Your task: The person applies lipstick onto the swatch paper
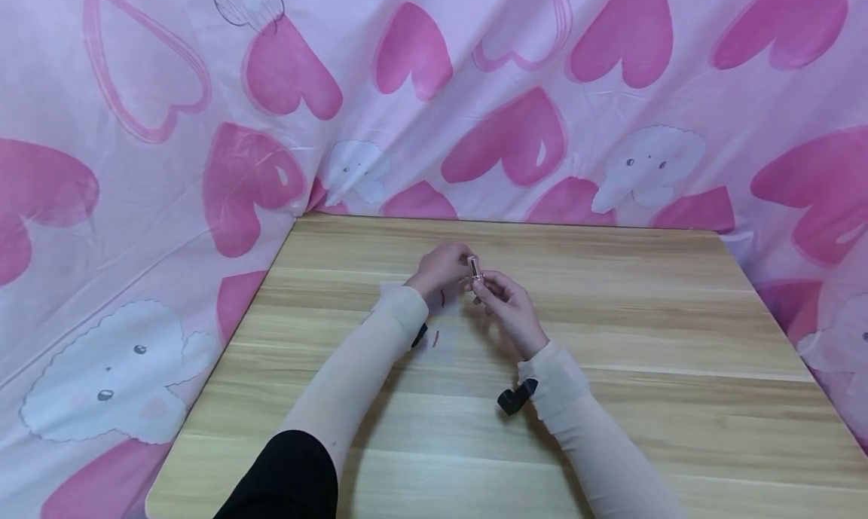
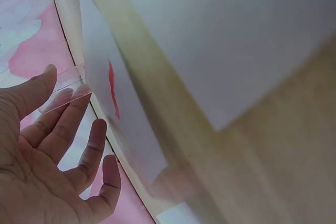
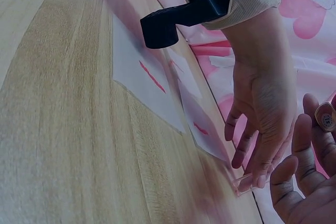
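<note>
My left hand pinches a clear, flat-sided plastic piece between thumb and first fingers; its other fingers spread loosely. In the right wrist view the piece shows a squarish outline, low by the table's far edge. My right hand holds a shiny rose-gold lipstick tube upright, close beside the left hand. The tube's labelled end faces the right wrist camera. Below the hands lie white paper sheets, each with a short red streak.
A wood-grain table spreads under both arms. Pink heart-print cloth hangs behind it and along its sides. A black camera mount juts from the right wrist, over the table.
</note>
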{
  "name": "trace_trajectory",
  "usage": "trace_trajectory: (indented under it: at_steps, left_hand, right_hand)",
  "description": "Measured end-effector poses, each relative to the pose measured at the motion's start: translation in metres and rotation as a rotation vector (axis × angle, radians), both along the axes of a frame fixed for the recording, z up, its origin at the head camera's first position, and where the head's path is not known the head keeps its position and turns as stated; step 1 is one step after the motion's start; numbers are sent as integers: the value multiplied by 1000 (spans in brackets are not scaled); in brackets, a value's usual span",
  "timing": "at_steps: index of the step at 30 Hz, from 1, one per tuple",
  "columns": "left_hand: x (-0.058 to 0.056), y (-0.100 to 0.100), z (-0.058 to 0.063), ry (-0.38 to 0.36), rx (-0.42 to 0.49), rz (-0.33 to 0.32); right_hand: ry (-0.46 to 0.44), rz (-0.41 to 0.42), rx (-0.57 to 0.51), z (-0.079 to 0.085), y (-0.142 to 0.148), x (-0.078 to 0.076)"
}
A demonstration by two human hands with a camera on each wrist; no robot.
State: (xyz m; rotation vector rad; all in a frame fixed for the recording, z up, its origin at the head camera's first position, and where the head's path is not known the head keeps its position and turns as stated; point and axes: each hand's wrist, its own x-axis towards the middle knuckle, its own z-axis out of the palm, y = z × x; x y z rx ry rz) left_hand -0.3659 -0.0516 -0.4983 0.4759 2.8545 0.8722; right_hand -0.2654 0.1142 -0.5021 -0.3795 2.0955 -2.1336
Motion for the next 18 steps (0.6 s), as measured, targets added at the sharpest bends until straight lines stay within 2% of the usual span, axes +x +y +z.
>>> trace_trajectory:
  at_steps: [6,9,15,18]
  left_hand:
    - [3,-5,3,-18,31,3]
    - [4,-8,7,-32,76,-2]
    - [3,-15,29,-18,146,-18]
    - [3,-20,41,-34,209,-12]
  right_hand:
    - [-4,-6,-4,1,-1,0]
    - [-13,-13,-5,1,-2,1]
    - [-3,-14,-11,0,-3,-1]
    - [-8,-15,-3,1,-3,-1]
